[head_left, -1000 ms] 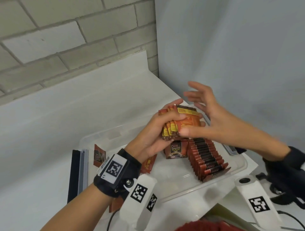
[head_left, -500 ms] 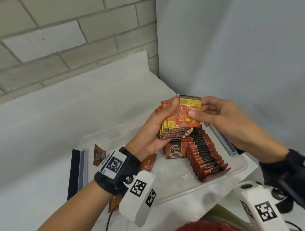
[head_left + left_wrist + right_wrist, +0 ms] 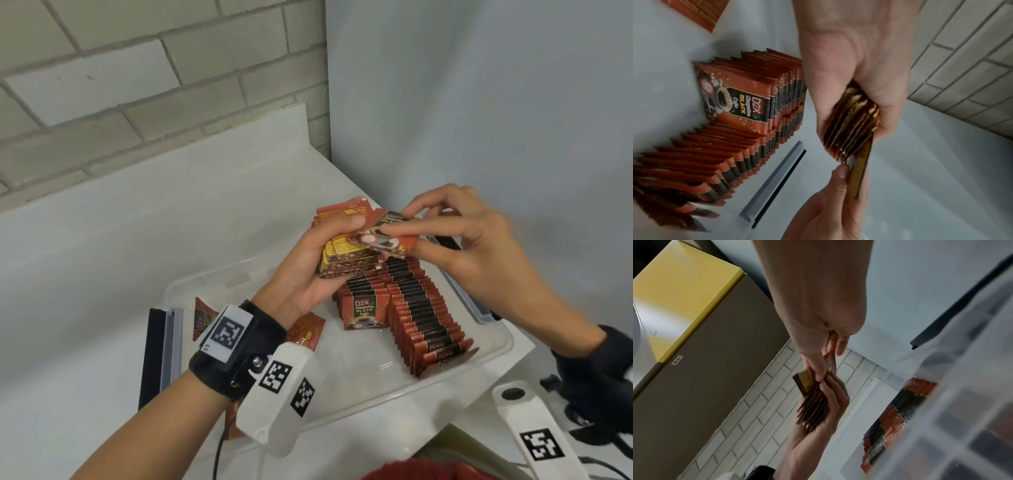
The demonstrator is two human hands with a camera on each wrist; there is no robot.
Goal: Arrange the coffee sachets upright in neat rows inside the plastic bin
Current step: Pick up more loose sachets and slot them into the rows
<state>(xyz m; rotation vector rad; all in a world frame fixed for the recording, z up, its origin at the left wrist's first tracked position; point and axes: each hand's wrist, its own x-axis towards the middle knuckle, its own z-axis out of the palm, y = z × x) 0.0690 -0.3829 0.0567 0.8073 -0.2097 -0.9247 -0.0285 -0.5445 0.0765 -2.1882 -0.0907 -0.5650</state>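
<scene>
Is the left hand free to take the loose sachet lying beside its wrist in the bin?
Probably not now: the left hand grips a sachet stack, so the loose sachet lies unblocked, but its fingers are occupied.

brick wall (image 3: 102,102), yellow-topped cabinet (image 3: 684,288)

two upright rows of sachets (image 3: 411,318) inside the bin (image 3: 493,356) on the desk (image 3: 102,260), lid (image 3: 159,356) left of it; a held stack (image 3: 346,257) above the rows.
</scene>
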